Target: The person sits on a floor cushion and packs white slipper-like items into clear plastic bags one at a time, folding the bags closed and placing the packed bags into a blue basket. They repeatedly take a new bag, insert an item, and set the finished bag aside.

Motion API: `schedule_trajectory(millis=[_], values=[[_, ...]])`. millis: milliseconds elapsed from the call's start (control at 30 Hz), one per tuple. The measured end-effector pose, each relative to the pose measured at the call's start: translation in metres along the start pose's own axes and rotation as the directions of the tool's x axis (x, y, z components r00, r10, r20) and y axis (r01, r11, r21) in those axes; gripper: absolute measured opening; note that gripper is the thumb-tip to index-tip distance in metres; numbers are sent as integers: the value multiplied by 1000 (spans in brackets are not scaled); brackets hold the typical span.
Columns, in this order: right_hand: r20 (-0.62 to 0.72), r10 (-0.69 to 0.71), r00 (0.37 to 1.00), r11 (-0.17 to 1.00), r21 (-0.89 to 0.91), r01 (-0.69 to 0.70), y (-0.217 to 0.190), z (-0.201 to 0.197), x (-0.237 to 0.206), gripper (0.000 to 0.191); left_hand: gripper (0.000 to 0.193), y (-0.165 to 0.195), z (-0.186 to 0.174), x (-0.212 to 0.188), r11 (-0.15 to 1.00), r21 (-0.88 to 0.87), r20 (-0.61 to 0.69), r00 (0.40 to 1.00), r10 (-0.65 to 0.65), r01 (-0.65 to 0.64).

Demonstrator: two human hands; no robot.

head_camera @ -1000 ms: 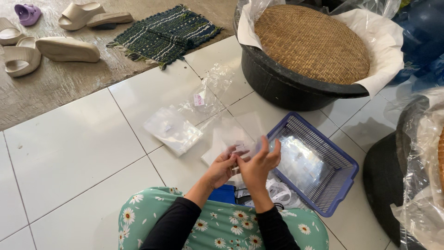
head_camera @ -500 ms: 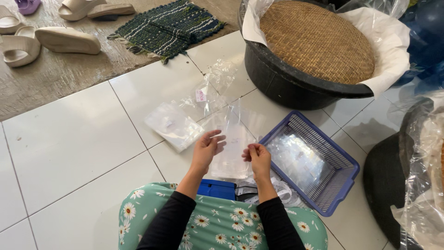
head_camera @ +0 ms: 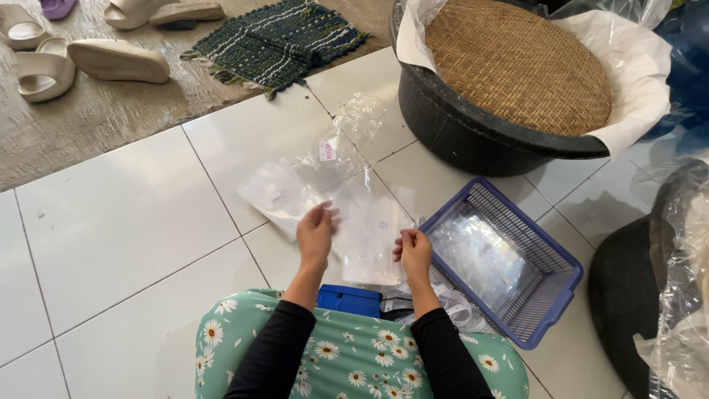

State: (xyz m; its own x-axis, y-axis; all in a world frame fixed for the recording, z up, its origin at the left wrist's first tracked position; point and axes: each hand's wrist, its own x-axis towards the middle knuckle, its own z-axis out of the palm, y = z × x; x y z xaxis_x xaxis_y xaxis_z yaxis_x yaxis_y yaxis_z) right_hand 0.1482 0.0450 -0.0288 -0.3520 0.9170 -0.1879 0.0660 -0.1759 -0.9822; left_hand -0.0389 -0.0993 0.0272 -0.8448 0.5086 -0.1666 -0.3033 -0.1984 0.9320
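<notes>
At centre frame, a clear plastic bag (head_camera: 367,235) stretches between both hands, long axis running up-frame; left hand (head_camera: 316,235) and right hand (head_camera: 414,252) each pinch an opposite side edge.

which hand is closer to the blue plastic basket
Right. The right hand pinches the clear plastic bag just beside the blue plastic basket's near corner; the left hand holds the bag's other edge, farther away.
</notes>
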Motion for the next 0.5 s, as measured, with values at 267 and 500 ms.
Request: schedule_trajectory(millis=[267,500], values=[[-24,-243,970,759,-627,174,4,15,-11,36,24,43,-6,-8,983,-103,-189,973,131,-152],[173,-274,946,960,-12,280,-24,14,-14,27,26,31,13,-23,997,-59,-90,995,36,-41]])
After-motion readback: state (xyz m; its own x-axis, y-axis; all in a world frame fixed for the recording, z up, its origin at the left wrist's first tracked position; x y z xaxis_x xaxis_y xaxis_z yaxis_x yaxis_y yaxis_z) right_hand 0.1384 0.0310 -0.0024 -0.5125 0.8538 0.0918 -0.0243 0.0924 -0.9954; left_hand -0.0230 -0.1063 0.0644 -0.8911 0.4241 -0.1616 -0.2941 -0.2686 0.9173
